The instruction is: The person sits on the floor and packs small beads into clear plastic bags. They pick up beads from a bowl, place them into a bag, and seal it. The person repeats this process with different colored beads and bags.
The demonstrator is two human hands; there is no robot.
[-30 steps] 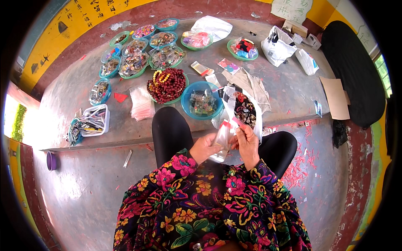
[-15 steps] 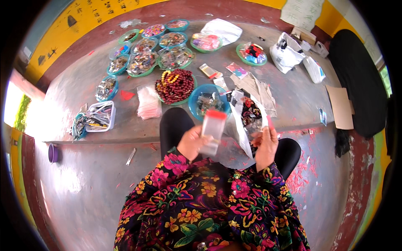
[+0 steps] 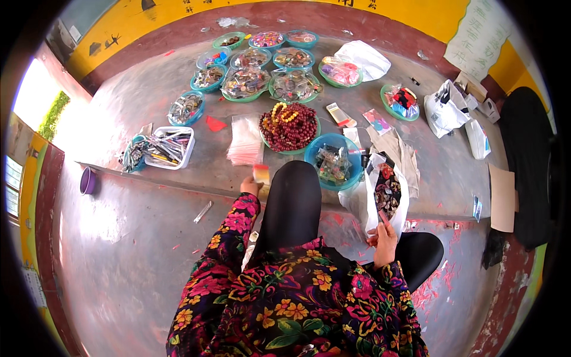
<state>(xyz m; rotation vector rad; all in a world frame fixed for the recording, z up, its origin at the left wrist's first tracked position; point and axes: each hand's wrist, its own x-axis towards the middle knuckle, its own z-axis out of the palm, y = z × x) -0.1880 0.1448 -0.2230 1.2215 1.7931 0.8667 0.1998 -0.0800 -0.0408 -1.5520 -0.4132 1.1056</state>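
Note:
My left hand is out beside my raised left knee, closed on a small plastic packet with red and yellow tones. Just beyond it lies a stack of clear plastic bags with red edges. My right hand pinches a thin reddish strip at the near edge of an open white bag. Inside that bag are many small dark and coloured trinkets. Between the hands, past my knee, stands a blue bowl with small bagged items in it.
A basin of dark red bead strings stands beyond my knee. Farther back are several basins of bagged trinkets. A white box of pens sits at left, a purple pot below it. Red scraps litter the floor.
My left hand has swung left with the packet, from in front of the blue bowl to beside the stack of bags. The right hand stays by the white bag. The view has shifted.

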